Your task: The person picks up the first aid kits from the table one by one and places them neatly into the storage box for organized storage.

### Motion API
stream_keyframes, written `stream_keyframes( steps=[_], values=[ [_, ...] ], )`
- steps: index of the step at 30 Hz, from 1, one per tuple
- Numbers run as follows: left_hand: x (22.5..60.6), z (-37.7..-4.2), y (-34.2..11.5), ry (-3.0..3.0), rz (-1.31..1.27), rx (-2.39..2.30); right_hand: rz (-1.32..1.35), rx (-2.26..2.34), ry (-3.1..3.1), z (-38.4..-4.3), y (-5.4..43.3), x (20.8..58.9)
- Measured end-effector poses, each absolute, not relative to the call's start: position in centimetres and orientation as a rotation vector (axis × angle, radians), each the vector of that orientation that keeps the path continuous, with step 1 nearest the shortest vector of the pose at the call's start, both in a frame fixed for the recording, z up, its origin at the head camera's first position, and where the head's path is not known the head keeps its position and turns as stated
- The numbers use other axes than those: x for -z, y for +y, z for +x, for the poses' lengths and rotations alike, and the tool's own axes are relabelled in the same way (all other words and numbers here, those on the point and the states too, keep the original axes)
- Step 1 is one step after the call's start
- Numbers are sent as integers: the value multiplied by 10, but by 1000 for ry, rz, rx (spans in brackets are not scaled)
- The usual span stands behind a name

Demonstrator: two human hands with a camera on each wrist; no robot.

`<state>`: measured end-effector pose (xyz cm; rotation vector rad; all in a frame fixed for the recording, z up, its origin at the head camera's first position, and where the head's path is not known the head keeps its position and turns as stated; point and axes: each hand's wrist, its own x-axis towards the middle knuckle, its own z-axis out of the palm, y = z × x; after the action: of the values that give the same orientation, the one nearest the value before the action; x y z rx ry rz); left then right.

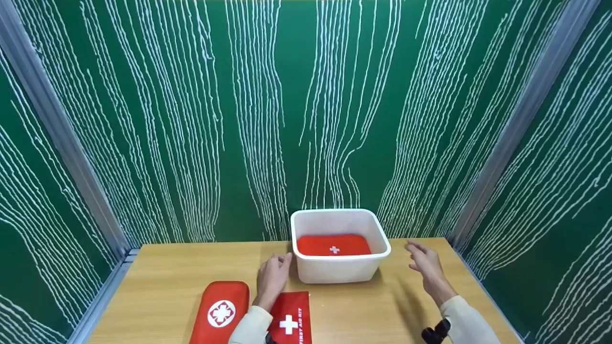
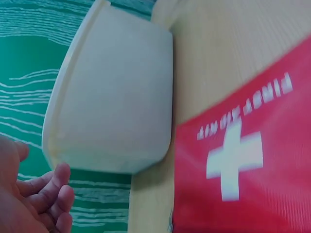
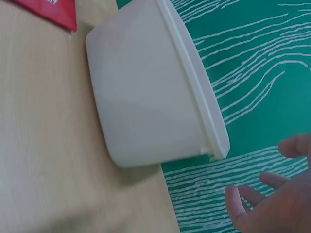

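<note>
A white plastic bin [image 1: 337, 270] stands on the table with a red pouch [image 1: 315, 244] bearing a white cross inside it. My left hand [image 1: 274, 276] hovers by the bin's left side, its fingers loosely bent; in the left wrist view the fingertips [image 2: 62, 174] overlap the bin's corner, and I cannot tell if they touch. My right hand [image 1: 427, 267] is in the air to the right of the bin, apart from it, with relaxed fingers and nothing in them. Beneath my left wrist lies a flat red first aid pouch [image 1: 302, 325], partly covered by the sleeve.
Left of the flat pouch lies a red case [image 1: 210, 306] with a white round cross emblem. The wooden table [image 1: 158, 286] ends just behind the bin. Green walls [image 1: 296, 95] with white wavy lines surround it, and metal posts [image 1: 511, 110] stand at the corners.
</note>
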<state>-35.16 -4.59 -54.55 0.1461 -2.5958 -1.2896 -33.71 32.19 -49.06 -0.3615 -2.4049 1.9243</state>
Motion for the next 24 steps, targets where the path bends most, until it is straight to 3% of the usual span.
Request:
stream_keyframes(
  steps=[13, 24],
  values=[
    [542, -329, -104, -2562, -55, 888, -218, -1681, -2614, -310, 355, 505],
    [555, -306, -144, -2715, 8, 686, -250, -1472, -2794, -297, 373, 524]
  ],
)
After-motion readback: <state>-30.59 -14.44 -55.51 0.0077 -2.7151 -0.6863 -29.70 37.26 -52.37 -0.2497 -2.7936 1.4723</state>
